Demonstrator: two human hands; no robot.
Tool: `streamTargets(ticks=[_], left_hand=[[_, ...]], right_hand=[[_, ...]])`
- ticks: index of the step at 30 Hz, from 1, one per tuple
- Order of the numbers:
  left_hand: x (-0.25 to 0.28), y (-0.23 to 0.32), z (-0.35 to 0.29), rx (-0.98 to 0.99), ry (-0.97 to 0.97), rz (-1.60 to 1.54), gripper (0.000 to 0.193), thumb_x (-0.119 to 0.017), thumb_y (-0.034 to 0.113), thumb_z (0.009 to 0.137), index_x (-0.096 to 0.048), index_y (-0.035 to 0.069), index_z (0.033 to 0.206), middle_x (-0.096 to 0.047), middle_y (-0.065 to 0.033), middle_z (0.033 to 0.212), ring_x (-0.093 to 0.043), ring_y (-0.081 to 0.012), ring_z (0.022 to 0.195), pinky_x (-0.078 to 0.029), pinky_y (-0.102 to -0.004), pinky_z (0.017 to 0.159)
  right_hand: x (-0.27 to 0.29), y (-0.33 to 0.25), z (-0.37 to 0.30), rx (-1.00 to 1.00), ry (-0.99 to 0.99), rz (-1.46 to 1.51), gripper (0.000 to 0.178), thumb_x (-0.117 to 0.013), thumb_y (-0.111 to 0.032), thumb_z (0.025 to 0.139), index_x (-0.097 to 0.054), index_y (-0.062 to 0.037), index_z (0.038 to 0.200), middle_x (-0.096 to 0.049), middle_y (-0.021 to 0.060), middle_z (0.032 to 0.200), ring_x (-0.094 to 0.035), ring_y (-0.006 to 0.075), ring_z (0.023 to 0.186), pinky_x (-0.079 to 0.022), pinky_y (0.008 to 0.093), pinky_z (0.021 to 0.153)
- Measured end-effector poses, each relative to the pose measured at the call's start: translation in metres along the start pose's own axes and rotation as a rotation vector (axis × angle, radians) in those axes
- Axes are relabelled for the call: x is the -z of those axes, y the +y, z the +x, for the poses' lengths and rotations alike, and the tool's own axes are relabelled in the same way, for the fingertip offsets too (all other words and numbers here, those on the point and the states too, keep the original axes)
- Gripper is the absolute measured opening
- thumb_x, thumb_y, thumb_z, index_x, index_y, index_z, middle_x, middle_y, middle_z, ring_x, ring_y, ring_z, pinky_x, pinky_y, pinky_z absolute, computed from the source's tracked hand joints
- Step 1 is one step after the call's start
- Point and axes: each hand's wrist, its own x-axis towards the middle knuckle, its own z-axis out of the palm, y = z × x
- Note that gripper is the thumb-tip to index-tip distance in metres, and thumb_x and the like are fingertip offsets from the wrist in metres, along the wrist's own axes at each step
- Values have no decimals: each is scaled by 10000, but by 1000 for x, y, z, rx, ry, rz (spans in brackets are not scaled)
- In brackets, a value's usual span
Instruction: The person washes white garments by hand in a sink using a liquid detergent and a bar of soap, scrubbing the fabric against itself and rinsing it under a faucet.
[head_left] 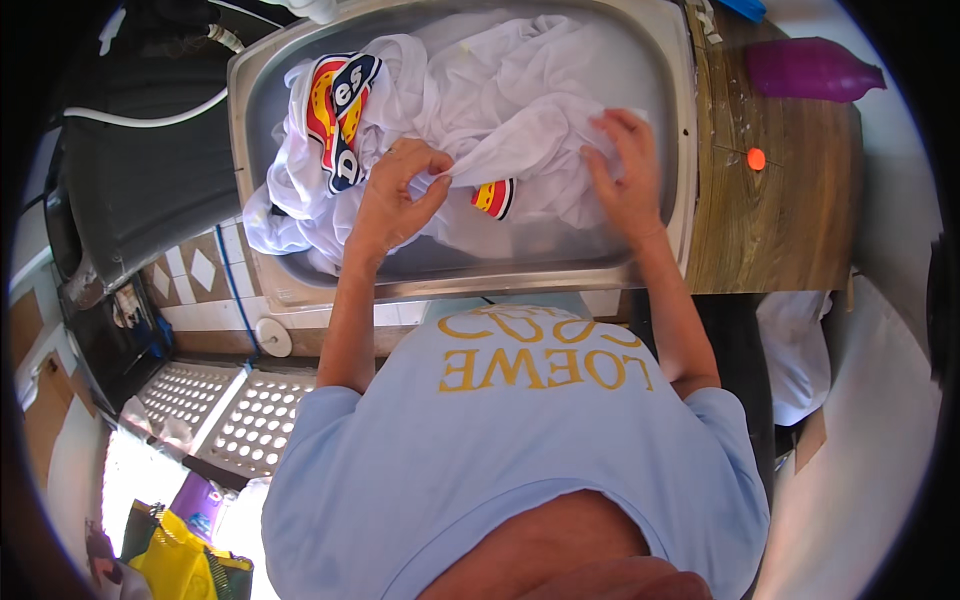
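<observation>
Far left: dark padded surface [150,175] with a white hose [150,120] curving across it. Below, a yellow bag [180,555] near a perforated panel [255,425].

Centre: steel basin [470,291]. White cloth [520,75] heaped inside, one end draped over the left rim. Near that end, a red, yellow and navy printed patch [343,125] faces up among the folds.

Left hand [398,195] just right of the patch: thumb and forefinger pinch a raised edge of the cloth, other fingers curled behind. Right of the pinch, a smaller printed patch [493,198] shows from under a fold.

Right hand [628,175] at the basin's right side, above the cloth: fingers loosely bent and parted, thumb well apart, nothing gripped. Fingertips possibly brushing the fabric; the angle leaves contact uncertain.

Progress, my reading: partway. Cloth is in the basin, looks soaked, one edge picked out. Most remains bunched, apparently yet to be worked through; the bulk has not been lifted out.

Far right: wooden counter [770,230] bearing an orange disc [756,159] and a purple bottle [812,70].
</observation>
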Motion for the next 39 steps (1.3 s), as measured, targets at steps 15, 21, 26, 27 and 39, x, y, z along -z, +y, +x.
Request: streamTargets(ticks=[15, 21, 26, 27, 39], left_hand=[[21, 8, -3, 38, -4, -150, 220, -648, 19, 704, -660, -1, 922, -531, -50, 747, -480, -143, 751, -361, -258, 707], [24, 13, 35, 69, -92, -483, 222, -555, 51, 739, -627, -54, 920, -535, -44, 810, -488, -130, 814, -365, -246, 750], [29, -11, 80, 27, -259, -744, 295, -473, 151, 776, -610, -82, 894, -582, -71, 865, -512, -158, 810, -370, -261, 794], [27, -17, 89, 5, -301, -783, 307, -461, 166, 783, -612, -79, 891, -593, -78, 874, -518, -164, 810, -373, -267, 799], [5, 4, 158, -42, -375, -603, 308, -473, 257, 818, -631, -6, 841, -591, -28, 813, -508, -121, 773, -397, -243, 732]], right_hand=[[6, -6, 27, 136, -21, 85, 155, -625, -104, 775, -640, -30, 910, -609, 128, 944, -570, 319, 905, -449, 351, 793], [-45, -16, 91, -58, -746, 536, 374, -445, -312, 916, -612, 16, 986, -617, 83, 854, -564, 185, 889, -394, 292, 852], [-26, -9, 115, -413, -789, 749, 379, -447, -357, 923, -628, -25, 889, -598, -4, 804, -508, 93, 763, -377, 239, 719], [-20, -7, 117, -487, -747, 866, 380, -451, -368, 922, -627, -36, 870, -593, -16, 803, -497, 82, 739, -370, 233, 696], [98, 14, 90, -481, -660, 824, 169, -630, -232, 783, -571, -75, 806, -543, -42, 739, -500, 44, 712, -389, 200, 657]])
